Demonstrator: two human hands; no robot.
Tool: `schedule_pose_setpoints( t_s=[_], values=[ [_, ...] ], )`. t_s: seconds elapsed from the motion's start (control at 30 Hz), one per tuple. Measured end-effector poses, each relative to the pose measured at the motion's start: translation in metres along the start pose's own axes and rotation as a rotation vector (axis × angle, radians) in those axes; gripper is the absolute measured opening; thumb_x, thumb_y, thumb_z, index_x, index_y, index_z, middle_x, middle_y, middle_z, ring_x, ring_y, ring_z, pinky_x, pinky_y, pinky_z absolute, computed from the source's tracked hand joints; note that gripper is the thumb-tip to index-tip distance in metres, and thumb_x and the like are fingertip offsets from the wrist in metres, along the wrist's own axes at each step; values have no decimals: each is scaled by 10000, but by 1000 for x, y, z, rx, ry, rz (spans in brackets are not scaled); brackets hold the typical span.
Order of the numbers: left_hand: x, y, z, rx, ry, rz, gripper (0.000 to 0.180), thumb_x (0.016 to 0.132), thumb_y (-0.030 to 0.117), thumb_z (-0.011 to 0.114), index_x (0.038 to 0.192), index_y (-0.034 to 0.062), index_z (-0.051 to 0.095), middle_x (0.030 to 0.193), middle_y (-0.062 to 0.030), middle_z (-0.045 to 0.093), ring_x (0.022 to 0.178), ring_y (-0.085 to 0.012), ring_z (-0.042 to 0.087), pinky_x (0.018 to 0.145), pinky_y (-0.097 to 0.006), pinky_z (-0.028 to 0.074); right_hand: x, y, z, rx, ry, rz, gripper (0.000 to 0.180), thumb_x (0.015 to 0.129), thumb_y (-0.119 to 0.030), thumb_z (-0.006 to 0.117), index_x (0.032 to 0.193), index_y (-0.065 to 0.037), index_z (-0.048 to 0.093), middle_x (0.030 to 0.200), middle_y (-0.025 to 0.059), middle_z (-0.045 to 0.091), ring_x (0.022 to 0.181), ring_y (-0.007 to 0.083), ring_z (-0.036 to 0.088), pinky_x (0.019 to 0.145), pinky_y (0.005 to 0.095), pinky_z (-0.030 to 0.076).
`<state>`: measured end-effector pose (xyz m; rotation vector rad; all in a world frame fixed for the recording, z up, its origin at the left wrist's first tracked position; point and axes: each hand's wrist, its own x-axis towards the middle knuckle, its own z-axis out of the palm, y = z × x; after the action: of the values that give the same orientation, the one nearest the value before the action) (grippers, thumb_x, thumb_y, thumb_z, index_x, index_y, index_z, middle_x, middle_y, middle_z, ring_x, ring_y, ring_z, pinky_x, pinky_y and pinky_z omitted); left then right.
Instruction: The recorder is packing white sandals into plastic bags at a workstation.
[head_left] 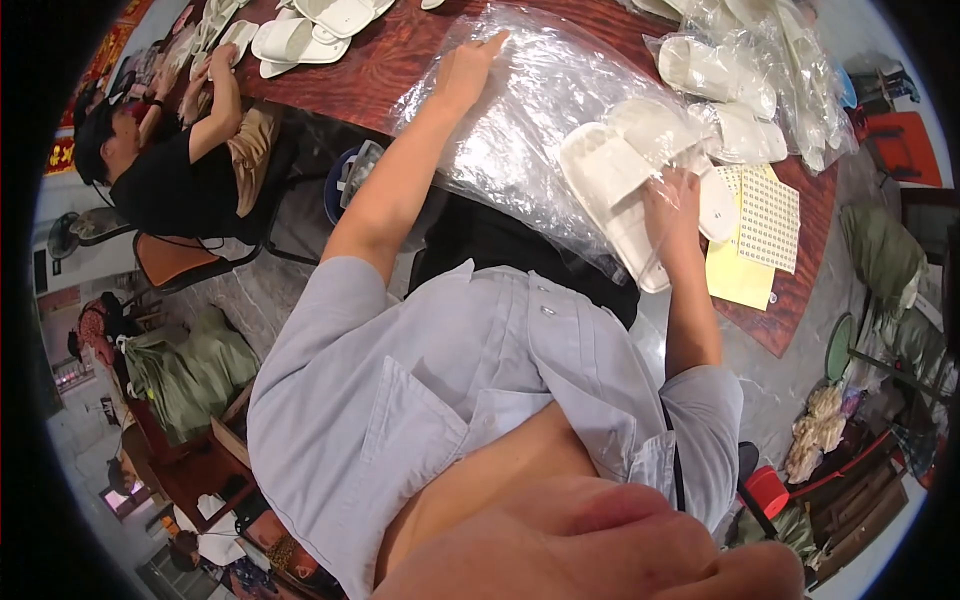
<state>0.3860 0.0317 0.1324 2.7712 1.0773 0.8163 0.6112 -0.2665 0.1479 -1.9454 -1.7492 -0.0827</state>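
My left hand (468, 72) lies on a stack of clear plastic bags (530, 90) on the table, one finger stretched out; the other fingers are partly hidden. My right hand (675, 205) grips a pair of cream open-toed slippers (610, 180) by the near slipper's side, at the table's front edge. Clear film covers part of the pair and my fingers; I cannot tell whether the slippers are fully inside a bag. Beside my right wrist are sheets of small round stickers (768, 215) and a yellow sheet (738, 278).
Bagged slippers (715, 75) are piled at the table's (345, 88) far right. Loose cream slippers (300, 40) lie at the far left. A co-worker (165, 190) in black sits there, handling slippers. A blue bin (335, 190) stands under the table edge.
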Motion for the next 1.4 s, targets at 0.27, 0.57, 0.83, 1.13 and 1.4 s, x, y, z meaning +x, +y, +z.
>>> schedule_pose_setpoints(
  t_s=[0.27,0.57,0.83,1.13,1.4],
  values=[
    [13,34,-49,316,-54,102,435,911,228,623,1344,225,577,1137,-190,616,1070,-375,590,843,-467,514,-18,7,-9,-76,-135,39,102,816,-32,571,797,5,665,862,195,639,931,374,594,925,473,415],
    [-14,169,-56,13,-87,481,620,837,572,632,1390,309,538,1305,-203,521,1271,-443,437,997,-617,377,-24,15,1,-45,-124,71,58,765,-31,611,755,3,657,835,169,631,910,373,583,905,459,417],
    [-53,136,20,-192,-307,284,670,857,706,518,1448,396,460,1437,-260,418,1379,-509,268,1073,-678,176,-22,-4,-30,-129,-207,119,94,791,-40,588,781,3,671,885,210,632,962,380,570,929,470,420],
    [-59,139,25,-104,-185,304,602,866,690,520,1411,438,490,1433,-207,436,1382,-481,272,1087,-651,193,-79,-8,-95,-104,215,541,182,862,-20,558,963,71,679,922,211,670,884,346,607,805,427,461],
    [-53,140,30,-86,-119,348,607,857,704,517,1408,450,490,1457,-231,420,1356,-512,314,1045,-698,225,-52,-105,-127,420,471,531,393,845,-42,642,1224,60,630,1055,158,713,890,191,668,789,303,537]
  ],
)
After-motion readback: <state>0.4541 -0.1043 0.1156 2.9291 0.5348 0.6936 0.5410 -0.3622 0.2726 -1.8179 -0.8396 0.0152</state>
